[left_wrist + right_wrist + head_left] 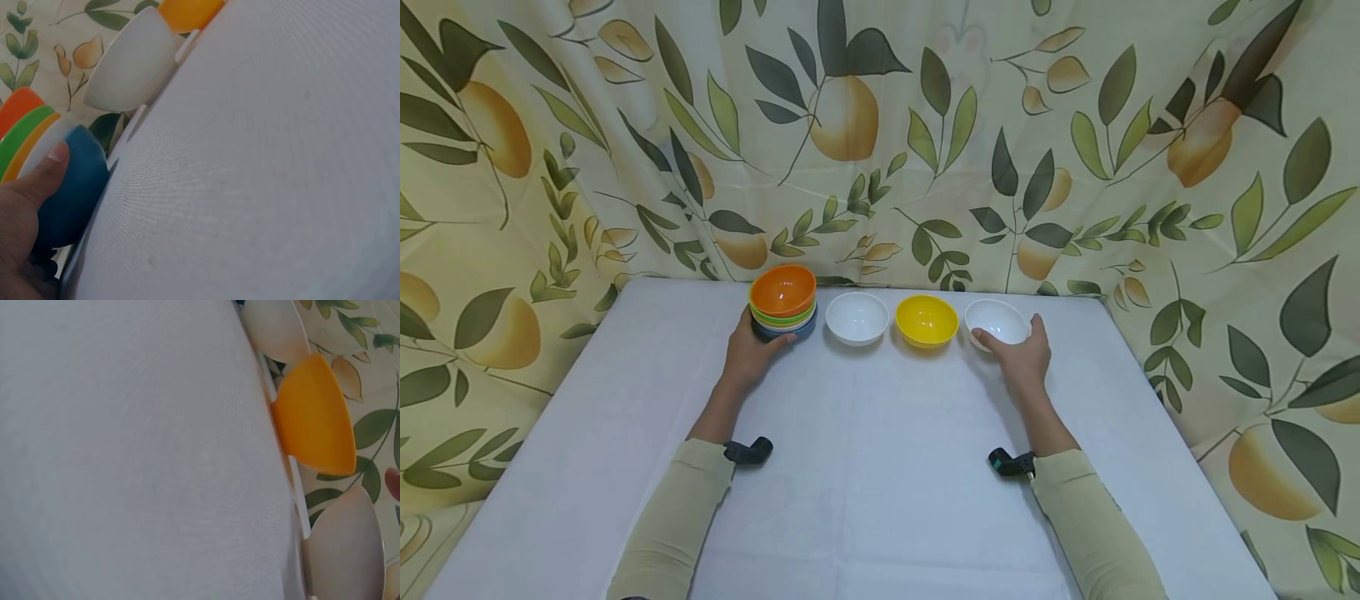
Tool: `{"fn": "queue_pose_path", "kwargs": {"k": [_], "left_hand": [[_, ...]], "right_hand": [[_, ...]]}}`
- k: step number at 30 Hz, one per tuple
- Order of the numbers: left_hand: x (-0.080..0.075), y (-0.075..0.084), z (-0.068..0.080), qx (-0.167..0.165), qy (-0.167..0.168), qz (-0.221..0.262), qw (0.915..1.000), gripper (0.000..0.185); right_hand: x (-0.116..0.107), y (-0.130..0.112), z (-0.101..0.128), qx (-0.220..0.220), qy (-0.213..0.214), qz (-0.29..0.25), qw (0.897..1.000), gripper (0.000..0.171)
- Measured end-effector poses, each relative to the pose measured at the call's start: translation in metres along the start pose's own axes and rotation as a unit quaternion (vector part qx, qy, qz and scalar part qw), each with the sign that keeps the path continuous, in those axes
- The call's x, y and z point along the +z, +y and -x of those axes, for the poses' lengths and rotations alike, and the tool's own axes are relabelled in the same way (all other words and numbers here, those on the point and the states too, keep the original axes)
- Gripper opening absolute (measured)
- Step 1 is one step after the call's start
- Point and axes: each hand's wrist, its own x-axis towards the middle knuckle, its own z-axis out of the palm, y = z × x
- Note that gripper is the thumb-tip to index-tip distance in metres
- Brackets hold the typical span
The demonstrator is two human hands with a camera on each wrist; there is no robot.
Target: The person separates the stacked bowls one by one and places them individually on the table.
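My left hand (pixel 747 354) grips a stack of nested bowls at the far left of the row, its thumb along the near side. An orange bowl (pixel 782 292) tops the stack; under it come green, yellow and white ones, with a blue bowl (pixel 78 187) at the bottom. At the row's right end, my right hand (pixel 1024 358) holds a white bowl (pixel 992 315), thumb at its near rim and fingers round its right side. Between the hands stand another white bowl (pixel 856 318) and a yellow bowl (pixel 927 321), both upright. The right wrist view does not show the right hand.
A white cloth covers the table (pixel 850 467); the bowls stand in a row near its far edge. Right behind that edge hangs a curtain (pixel 880 192) printed with fruit and leaves, which also runs along both sides.
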Motion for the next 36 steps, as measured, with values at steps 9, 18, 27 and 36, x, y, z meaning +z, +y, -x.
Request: {"fn": "queue_pose_path", "kwargs": {"k": [9,18,27,36], "left_hand": [[0.0,-0.002,-0.001,-0.006,0.0,-0.008,0.9999,0.106],[0.0,-0.002,-0.001,-0.002,0.001,-0.006,1.0,0.106],[0.001,-0.004,-0.003,-0.006,0.0,-0.007,1.0,0.105],[0.001,-0.004,-0.003,-0.009,-0.006,-0.002,0.9999,0.105]], "right_hand": [[0.0,-0.013,-0.003,-0.012,0.0,0.01,1.0,0.122],[0.007,-0.035,-0.003,-0.043,-0.011,0.012,0.999,0.124],[0.022,-0.057,0.0,-0.068,-0.034,-0.003,0.997,0.123],[0.046,-0.078,0.01,-0.101,-0.064,-0.018,0.993,0.121]]}}
